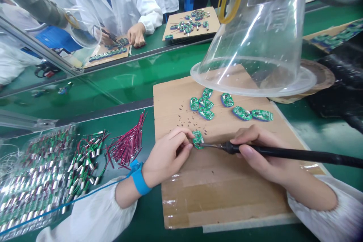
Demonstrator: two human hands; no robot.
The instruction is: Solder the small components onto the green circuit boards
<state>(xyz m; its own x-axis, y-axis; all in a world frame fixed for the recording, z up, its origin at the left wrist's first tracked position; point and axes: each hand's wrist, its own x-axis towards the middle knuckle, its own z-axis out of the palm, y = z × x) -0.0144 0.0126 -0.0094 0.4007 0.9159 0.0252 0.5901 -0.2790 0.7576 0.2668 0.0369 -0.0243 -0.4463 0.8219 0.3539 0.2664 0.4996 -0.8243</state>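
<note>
A small green circuit board (197, 138) lies on the cardboard sheet (227, 181) in front of me. My left hand (170, 151), with a blue wrist strap (140, 178), pinches this board at its left edge; the fingertips partly hide that side. In my right hand (263, 155) is a soldering iron (235, 147), held like a pen. Its metal tip reaches the board's right side and appears to touch it. Farther up the cardboard lie several more circuit boards (206, 103), with small dark specks scattered beside them.
Left of the cardboard are a bundle of dark red wires (127, 141), a pile of small metal parts with wires (85, 162) and bags of similar parts (34, 174). A clear fume hood (252, 56) hangs above the cardboard's far right. Across a divider, a co-worker's hand (137, 34) rests beside boards.
</note>
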